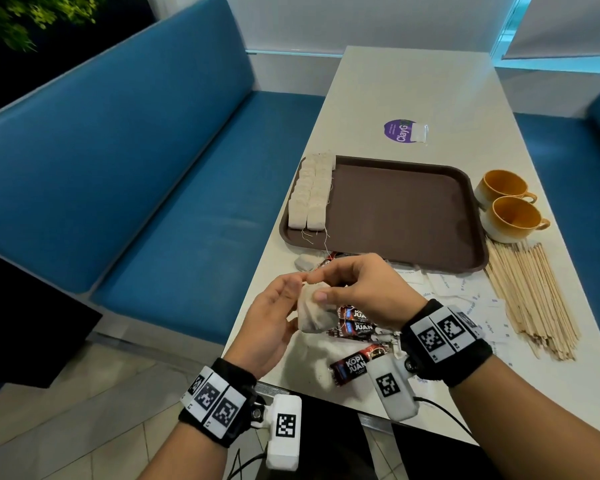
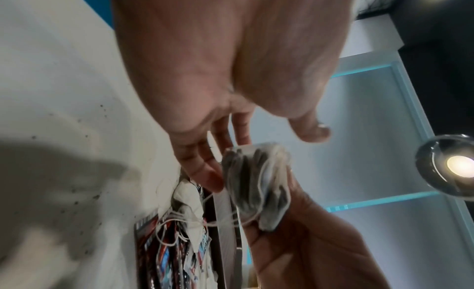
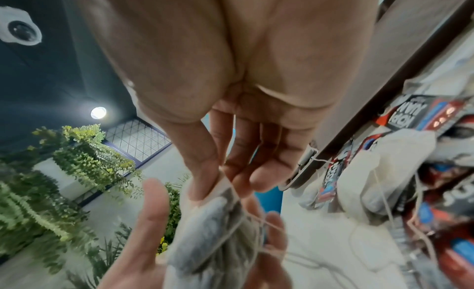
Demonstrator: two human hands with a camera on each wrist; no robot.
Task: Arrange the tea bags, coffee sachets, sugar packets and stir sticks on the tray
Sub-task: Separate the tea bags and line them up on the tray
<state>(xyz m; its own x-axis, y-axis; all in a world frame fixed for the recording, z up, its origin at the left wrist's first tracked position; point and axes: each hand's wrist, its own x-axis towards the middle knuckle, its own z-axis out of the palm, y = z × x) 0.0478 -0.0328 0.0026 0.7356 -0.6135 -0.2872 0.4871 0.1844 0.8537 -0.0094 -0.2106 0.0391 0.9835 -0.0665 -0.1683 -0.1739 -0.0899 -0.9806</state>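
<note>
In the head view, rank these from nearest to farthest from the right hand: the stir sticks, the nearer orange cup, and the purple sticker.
From the right hand:
1. Stir sticks, on the table to its right.
2. Nearer orange cup, beyond the sticks beside the tray's right edge.
3. Purple sticker, past the tray's far edge.

Both forearms are bare, no sleeves. Behind the left hand (image 1: 271,317) sits a black fabric wristband (image 1: 219,403) faced with white panels printed in black square codes; a white plastic camera block (image 1: 284,431) with its own code hangs off the palm side, a thin black cable trailing from it. The right hand (image 1: 361,289) wears a matching black coded band (image 1: 447,337) and white coded block (image 1: 392,389), a dark lens, I think, where they join.
</note>
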